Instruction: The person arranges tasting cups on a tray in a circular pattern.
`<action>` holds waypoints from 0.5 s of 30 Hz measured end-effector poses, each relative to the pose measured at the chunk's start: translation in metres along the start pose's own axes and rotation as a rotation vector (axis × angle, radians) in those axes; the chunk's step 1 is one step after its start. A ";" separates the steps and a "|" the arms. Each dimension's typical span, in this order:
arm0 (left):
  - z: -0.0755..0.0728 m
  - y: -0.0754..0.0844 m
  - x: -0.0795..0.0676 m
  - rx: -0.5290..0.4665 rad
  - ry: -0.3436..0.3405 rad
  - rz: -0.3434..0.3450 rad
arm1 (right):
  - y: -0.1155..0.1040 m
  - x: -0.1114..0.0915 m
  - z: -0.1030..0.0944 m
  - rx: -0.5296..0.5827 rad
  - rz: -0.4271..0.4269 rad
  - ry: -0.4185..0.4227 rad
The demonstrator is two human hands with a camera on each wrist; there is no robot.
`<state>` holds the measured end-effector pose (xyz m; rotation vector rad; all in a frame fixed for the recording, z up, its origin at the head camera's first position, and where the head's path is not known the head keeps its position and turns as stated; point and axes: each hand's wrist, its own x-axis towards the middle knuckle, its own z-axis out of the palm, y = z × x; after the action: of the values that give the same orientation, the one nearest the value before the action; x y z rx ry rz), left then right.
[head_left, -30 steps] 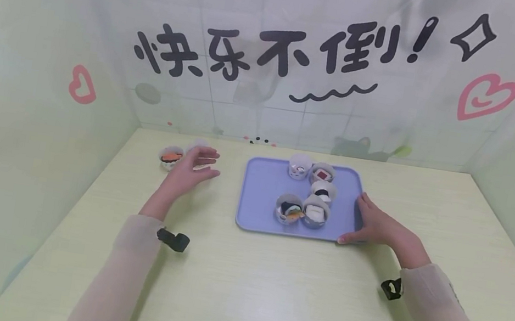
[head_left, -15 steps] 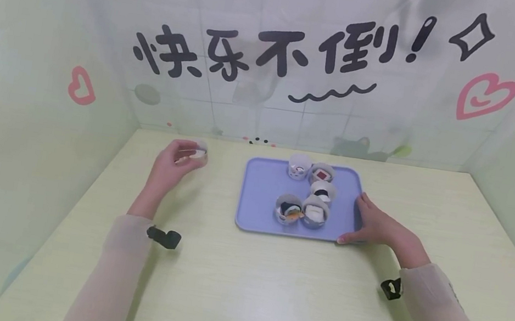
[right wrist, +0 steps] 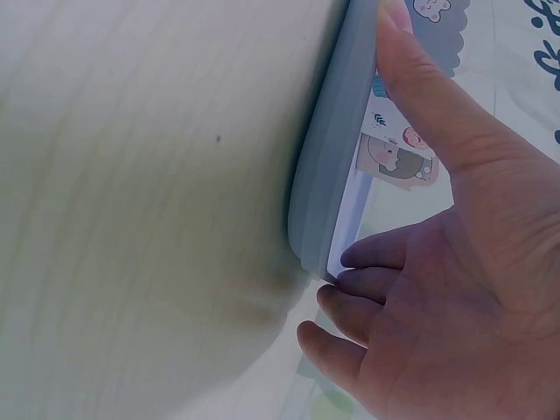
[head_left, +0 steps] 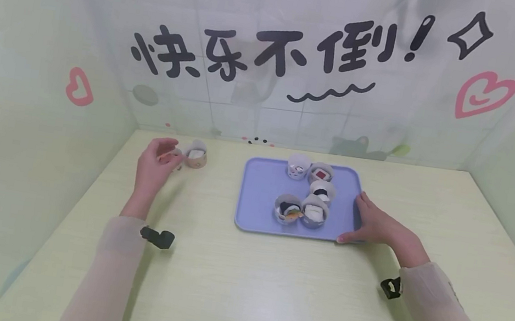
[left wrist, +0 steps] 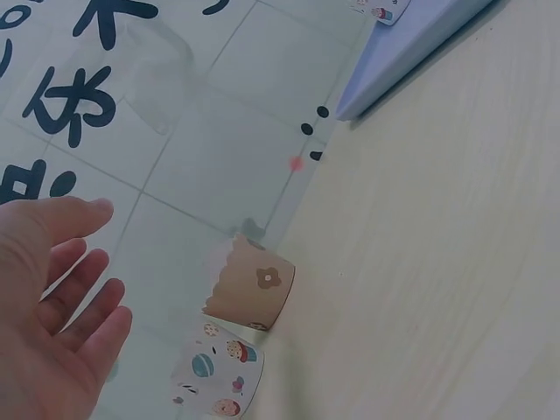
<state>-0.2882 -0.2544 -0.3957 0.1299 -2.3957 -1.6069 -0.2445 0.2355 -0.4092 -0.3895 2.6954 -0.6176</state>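
My left hand (head_left: pixel 152 171) is at the far left of the table, beside a white printed paper cup (left wrist: pixel 219 372) that holds an orange-topped, sushi-like piece. In the left wrist view its fingers are relaxed, with a gap between them and the cup. Right of that cup stands a brown paper cup (left wrist: pixel 252 287) with a white piece inside. My right hand (head_left: pixel 377 225) holds the right end of a blue tray (head_left: pixel 257 196), thumb on the front rim and fingers along the short side. Several paper cups stand on the tray, including one with a dark-wrapped piece (head_left: pixel 288 210).
On the tray's right half, a white-filled cup (head_left: pixel 314 212) stands near the front and a plain-looking cup (head_left: pixel 298 166) at the back. A printed wall (head_left: pixel 254 115) rises behind the pale wooden table (head_left: pixel 238 291); side panels stand left and right.
My left hand has moved left, from the brown cup to the orange-topped cup, leaving the brown cup in full view. My right hand and the tray stay put.
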 end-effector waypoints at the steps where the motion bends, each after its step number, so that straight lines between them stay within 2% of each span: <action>1: 0.000 0.000 0.000 -0.011 0.010 -0.010 | 0.000 0.000 0.000 0.001 0.001 -0.001; 4: -0.001 -0.002 0.001 -0.030 0.042 -0.031 | 0.000 0.000 0.001 0.002 0.000 0.001; 11: -0.001 -0.008 0.003 -0.033 0.147 -0.007 | -0.001 0.000 0.000 0.001 0.003 0.001; 15: -0.001 -0.011 0.003 -0.023 0.185 -0.004 | -0.001 0.000 0.000 0.006 0.005 -0.002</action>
<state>-0.2920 -0.2606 -0.4050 0.2671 -2.2386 -1.5506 -0.2447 0.2342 -0.4083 -0.3812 2.6913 -0.6232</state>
